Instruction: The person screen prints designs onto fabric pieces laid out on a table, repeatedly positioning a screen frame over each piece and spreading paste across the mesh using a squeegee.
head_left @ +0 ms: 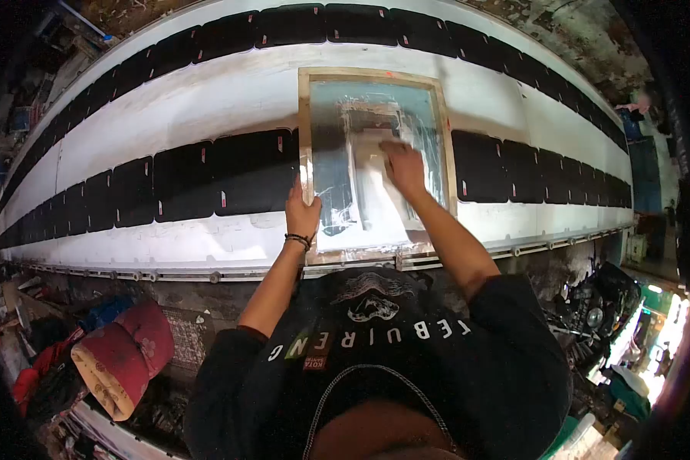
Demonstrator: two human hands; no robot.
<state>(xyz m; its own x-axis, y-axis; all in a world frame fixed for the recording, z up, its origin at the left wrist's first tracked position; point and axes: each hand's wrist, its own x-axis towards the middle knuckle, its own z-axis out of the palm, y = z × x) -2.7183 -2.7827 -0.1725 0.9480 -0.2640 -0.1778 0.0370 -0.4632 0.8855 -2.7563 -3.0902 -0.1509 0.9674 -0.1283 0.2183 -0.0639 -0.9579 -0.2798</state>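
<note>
Bright centre, dark vignetted corners, strong fisheye bending, glare lower right

black fabric pieces (184, 180), red cushion (123, 356)

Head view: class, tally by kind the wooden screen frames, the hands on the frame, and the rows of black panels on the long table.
Wooden screen frame: 1
Hands: 2 (left hand, right hand)
Rows of black panels: 2 (upper row, lower row)
Total: 5
</note>
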